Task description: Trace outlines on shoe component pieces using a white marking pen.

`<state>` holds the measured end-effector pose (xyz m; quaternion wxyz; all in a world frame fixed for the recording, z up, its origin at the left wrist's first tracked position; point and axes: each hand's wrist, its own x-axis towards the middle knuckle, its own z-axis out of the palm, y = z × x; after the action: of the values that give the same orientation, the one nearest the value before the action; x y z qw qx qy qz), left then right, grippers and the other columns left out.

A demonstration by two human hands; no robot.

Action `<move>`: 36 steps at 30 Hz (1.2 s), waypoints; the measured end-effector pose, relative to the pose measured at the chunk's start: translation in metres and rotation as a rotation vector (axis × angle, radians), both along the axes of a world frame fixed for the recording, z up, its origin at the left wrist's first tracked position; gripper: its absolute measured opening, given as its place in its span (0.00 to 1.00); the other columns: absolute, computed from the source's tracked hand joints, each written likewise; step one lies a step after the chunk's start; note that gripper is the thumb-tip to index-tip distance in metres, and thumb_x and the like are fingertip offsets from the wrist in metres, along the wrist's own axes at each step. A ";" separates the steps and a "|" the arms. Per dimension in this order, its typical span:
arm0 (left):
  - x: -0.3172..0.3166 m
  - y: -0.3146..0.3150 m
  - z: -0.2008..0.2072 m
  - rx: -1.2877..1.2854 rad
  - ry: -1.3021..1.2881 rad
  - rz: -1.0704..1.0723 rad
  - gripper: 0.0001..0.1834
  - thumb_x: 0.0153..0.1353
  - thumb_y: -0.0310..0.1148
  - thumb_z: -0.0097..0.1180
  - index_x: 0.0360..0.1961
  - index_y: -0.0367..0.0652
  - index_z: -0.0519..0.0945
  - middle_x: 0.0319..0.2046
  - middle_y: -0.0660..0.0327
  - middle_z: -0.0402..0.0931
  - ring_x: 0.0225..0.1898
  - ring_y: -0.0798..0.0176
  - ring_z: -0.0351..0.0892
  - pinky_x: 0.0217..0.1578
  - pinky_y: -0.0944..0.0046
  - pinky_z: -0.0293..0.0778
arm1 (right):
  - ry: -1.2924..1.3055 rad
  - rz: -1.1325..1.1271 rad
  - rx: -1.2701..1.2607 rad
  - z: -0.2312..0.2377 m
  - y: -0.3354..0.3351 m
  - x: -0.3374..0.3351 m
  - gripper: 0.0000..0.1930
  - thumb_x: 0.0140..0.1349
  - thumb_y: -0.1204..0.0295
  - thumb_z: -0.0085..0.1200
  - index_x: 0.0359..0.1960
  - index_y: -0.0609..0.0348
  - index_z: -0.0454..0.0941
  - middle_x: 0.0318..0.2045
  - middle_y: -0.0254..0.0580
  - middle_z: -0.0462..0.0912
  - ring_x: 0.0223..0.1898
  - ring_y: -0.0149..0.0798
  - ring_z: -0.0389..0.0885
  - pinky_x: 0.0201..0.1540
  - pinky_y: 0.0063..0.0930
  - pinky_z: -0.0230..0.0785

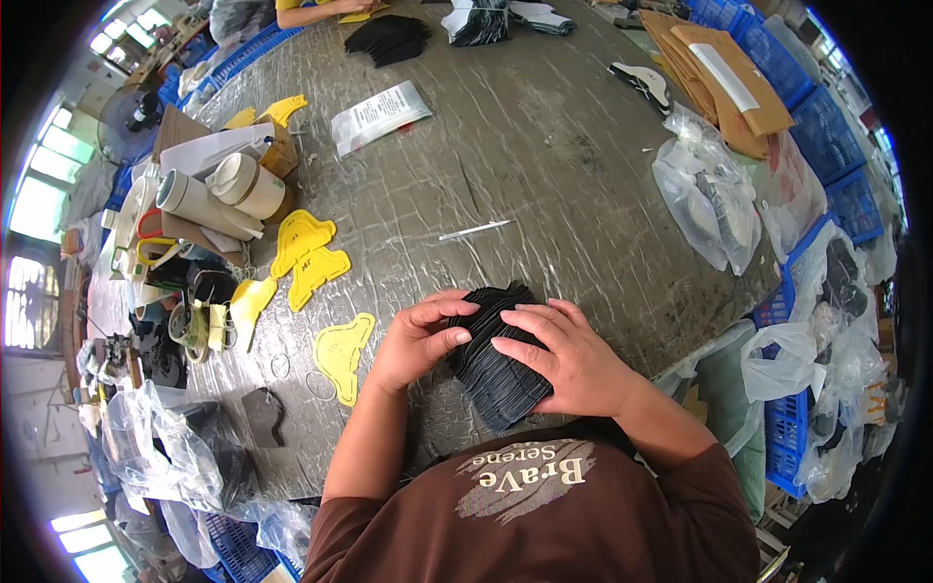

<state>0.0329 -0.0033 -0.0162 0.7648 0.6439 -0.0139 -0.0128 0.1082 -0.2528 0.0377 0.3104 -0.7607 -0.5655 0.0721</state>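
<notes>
A thick stack of thin black cut pieces (501, 374) lies at the table's near edge, its many layered edges fanned toward me. My left hand (428, 335) grips the stack's upper left side, thumb and fingers closed on it. Over its right side lies my right hand (569, 355), fingers curved across the top and holding it. The undersides of both hands are hidden. Just left of my left forearm is a yellow shaped template (342, 358). A white pen-like stick (474, 230) rests beyond the stack.
More yellow templates (303, 243) lie left, near white cups (248, 185) and a box of tools. Plastic bags (714, 189) and brown cardboard (724, 78) occupy the right side. Blue crates (826, 131) line the table's edge. Across the table, another person's arm (316, 12) works near a black stack (387, 39).
</notes>
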 end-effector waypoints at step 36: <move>0.000 -0.007 0.035 0.587 -0.194 -0.122 0.20 0.54 0.24 0.64 0.51 0.40 0.80 0.59 0.43 0.68 0.60 0.44 0.70 0.59 0.54 0.68 | 0.003 -0.024 0.004 0.000 -0.002 -0.002 0.44 0.36 0.58 0.74 0.61 0.46 0.71 0.61 0.46 0.66 0.61 0.48 0.67 0.64 0.53 0.55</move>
<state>0.0328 -0.0107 0.0188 0.5392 0.8334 -0.1213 -0.0005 0.1063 -0.2547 0.0372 0.3136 -0.7666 -0.5561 0.0686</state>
